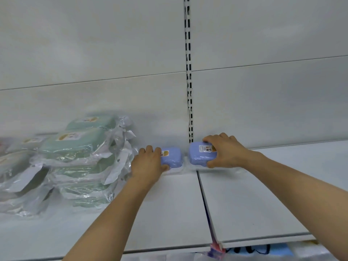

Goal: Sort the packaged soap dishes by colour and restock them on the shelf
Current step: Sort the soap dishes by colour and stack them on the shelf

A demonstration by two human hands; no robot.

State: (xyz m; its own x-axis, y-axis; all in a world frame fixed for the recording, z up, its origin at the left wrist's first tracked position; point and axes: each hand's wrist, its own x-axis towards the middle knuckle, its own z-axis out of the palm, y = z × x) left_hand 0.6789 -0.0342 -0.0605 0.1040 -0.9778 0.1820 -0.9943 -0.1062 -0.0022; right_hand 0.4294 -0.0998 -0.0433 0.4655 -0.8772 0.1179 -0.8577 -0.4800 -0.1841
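Observation:
Two blue packaged soap dishes lie side by side at the back of the white shelf (169, 210). My left hand (147, 163) grips the left blue soap dish (172, 157), thumb at its front edge. My right hand (224, 150) grips the right blue soap dish (200, 154), fingers over its top and thumb at its front. Both dishes sit near the slotted upright (189, 102). To the left, several green packaged soap dishes (75, 147) are stacked in clear wrappers.
A seam (205, 200) divides the shelf into a left and a right board. The white back panel (113, 53) rises behind the goods. Below the front edge, a pink tag (216, 248) and blue items (263, 250) show on a lower level.

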